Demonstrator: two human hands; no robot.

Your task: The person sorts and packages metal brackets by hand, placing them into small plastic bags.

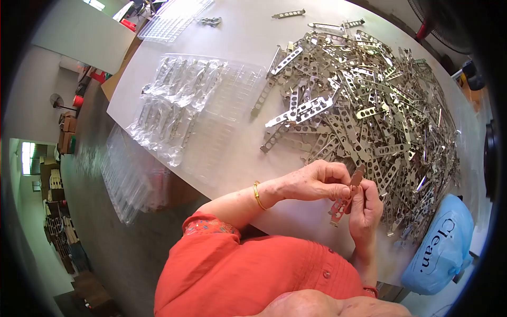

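Both hands hold one perforated metal bracket (344, 205) between them, near the front edge of the table. My left hand (323, 180), with a gold bangle on its wrist, pinches the bracket between thumb and fingers from the left side. On the right side my right hand (365, 208) grips the same bracket, thumb against it and fingers curled. Just beyond the hands lies a large heap of similar metal brackets (364, 113). To the left, a clear plastic tray (237, 84) holds rows of pieces in clear wrapping (179, 84).
More clear trays stand at the table's far left (171, 21) and below its left edge (132, 174). A blue bag (442, 245) lies at the right. Loose brackets lie at the back (288, 15). A fan (443, 24) stands beyond the far right edge.
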